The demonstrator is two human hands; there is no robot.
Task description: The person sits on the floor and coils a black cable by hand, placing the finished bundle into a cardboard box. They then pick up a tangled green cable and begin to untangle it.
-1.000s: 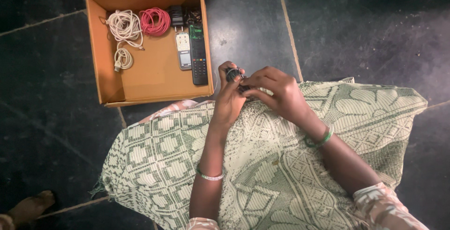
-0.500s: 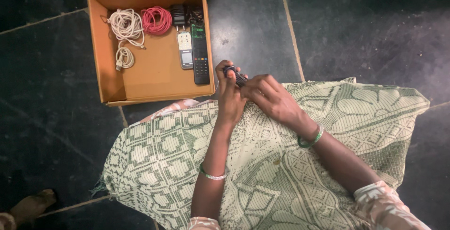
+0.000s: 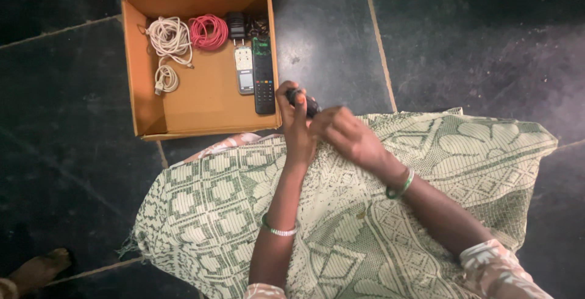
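Dark stone floor tiles (image 3: pixel 475 37) carry an open cardboard box (image 3: pixel 201 101), beside which the left hand (image 3: pixel 297 125) still grips a small black coiled bundle (image 3: pixel 303 99) while the right hand (image 3: pixel 344 133), fingers pinched, has shifted slightly below it.

Floor (image 3: pixel 487 43): dark, near-black stone slabs, mottled and slightly glossy, pale dusty patch toward the top centre. Thin light grout lines (image 3: pixel 378 37): one runs down from the top edge, others cross diagonally at left and lower left. Lighting soft and even, no hard shadows. No walls, windows or furniture in frame. Bare foot (image 3: pixel 36 270) rests on the floor at the bottom-left corner.
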